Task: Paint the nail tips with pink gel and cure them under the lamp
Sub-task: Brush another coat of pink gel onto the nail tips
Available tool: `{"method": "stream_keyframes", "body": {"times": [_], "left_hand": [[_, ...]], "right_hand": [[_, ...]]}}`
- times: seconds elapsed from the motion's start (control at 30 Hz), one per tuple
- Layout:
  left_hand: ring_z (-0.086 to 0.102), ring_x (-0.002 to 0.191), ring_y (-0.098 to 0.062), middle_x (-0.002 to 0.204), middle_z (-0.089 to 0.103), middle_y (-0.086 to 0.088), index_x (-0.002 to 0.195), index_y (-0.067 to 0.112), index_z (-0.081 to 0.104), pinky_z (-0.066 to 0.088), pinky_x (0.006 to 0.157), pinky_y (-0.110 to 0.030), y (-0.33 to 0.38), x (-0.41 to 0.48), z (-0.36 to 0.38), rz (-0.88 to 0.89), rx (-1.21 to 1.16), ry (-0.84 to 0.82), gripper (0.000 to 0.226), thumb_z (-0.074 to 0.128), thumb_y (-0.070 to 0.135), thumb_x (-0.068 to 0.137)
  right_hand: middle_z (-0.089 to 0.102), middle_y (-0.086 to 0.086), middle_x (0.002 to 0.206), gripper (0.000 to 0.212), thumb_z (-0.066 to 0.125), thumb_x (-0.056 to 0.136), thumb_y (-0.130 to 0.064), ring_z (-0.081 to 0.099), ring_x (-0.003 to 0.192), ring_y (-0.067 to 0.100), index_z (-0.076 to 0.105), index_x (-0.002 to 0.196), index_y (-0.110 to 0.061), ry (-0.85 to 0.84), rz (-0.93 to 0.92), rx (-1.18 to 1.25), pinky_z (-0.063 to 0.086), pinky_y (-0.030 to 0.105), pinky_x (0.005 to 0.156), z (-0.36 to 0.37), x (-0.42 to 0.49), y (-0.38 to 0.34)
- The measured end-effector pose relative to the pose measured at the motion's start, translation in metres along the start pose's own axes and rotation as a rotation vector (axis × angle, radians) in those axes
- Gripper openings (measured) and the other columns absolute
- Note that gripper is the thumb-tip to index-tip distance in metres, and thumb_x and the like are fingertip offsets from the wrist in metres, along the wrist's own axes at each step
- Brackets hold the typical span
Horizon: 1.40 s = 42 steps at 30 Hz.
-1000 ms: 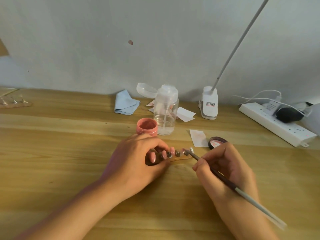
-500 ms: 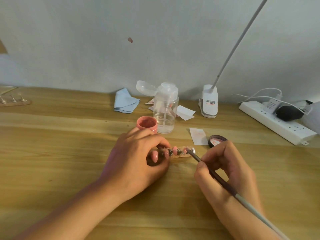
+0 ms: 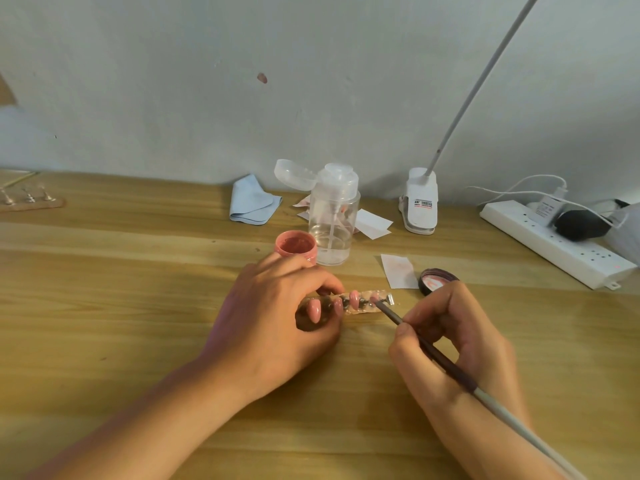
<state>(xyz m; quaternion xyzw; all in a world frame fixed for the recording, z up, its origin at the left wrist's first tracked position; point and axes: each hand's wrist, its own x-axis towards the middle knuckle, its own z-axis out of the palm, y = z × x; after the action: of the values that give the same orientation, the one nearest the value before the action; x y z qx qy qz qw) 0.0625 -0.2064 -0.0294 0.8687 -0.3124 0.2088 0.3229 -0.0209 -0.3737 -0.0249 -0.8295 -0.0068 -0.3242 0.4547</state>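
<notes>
Table (image 3: 121, 323): a light wooden top is seen across the whole lower half of the frame; everything stands on it.
Lamp (image 3: 420, 206): a white clip base is placed at the wall, right of centre; its thin white arm rises to the upper right corner.
Power strip (image 3: 554, 244): a white one is laid at the right edge, with a black plug and white cables on it.
Left hand (image 3: 273, 320): it is rested on the table at the centre; the fingers are curled, and the left end of the nail tip strip is pinched between them and the thumb.
Right hand (image 3: 460, 341): it is seen lower right; the brush is gripped like a pen.
Brush (image 3: 464, 377): dark in front, grey behind; its tip is put on a pink nail tip near the right end of the strip.
Pump bottle (image 3: 334, 226): clear, with the cap flipped open, just right of and behind the gel jar.
Cloth (image 3: 252, 204): light blue, folded, left of the bottle.
Nail tip strip (image 3: 360, 301): it is laid flat between the hands; several tips are pink.
Gel jar (image 3: 296, 244): pink, open, just above the left hand.
Jar lid (image 3: 438, 277): it is partly hidden behind the right hand.
Paper piece (image 3: 398, 271): white, just left of the lid.
</notes>
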Motion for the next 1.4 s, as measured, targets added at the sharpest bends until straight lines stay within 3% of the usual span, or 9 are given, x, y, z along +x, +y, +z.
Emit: {"method": "stream_keyframes", "body": {"times": [0.3,0.63,1.2,1.4], "left_hand": [[0.044,0.078,-0.001,0.065,0.046,0.019,0.088,0.036,0.071,0.043,0.070,-0.028,-0.0013,0.0000,0.0011,0.028,-0.009,0.012,0.012,0.070,0.036,0.076],[0.046,0.077,-0.004,0.070,0.053,0.016,0.088,0.035,0.072,0.048,0.069,-0.033,-0.0015,0.0000,0.0015,0.032,-0.047,0.014,0.012,0.070,0.036,0.077],[0.046,0.079,0.001,0.067,0.050,0.019,0.090,0.035,0.072,0.040,0.069,-0.023,-0.0024,-0.0003,0.0008,0.031,-0.024,0.002,0.015,0.073,0.036,0.075],[0.045,0.078,0.000,0.067,0.051,0.018,0.088,0.034,0.073,0.042,0.069,-0.026,-0.0017,0.0001,0.0009,0.027,-0.025,0.001,0.013,0.071,0.036,0.075]], "right_hand": [[0.059,-0.007,0.064,0.016,0.062,0.066,-0.019,0.057,0.063,0.011,0.050,0.075,-0.024,-0.006,-0.020,-0.039,0.042,0.013,0.058,-0.0002,-0.0007,0.0002],[0.059,-0.007,0.065,0.012,0.062,0.065,-0.017,0.057,0.061,0.009,0.053,0.071,-0.022,-0.001,-0.018,-0.038,0.042,0.013,0.057,0.0009,-0.0005,-0.0019],[0.058,-0.006,0.063,0.014,0.062,0.065,-0.019,0.056,0.060,0.012,0.051,0.072,-0.023,-0.006,-0.029,-0.051,0.042,0.015,0.055,-0.0003,-0.0013,-0.0005],[0.057,-0.007,0.060,0.014,0.062,0.064,-0.018,0.054,0.056,0.013,0.050,0.072,-0.021,-0.015,-0.040,-0.077,0.041,0.015,0.052,-0.0003,-0.0025,-0.0026]]}}
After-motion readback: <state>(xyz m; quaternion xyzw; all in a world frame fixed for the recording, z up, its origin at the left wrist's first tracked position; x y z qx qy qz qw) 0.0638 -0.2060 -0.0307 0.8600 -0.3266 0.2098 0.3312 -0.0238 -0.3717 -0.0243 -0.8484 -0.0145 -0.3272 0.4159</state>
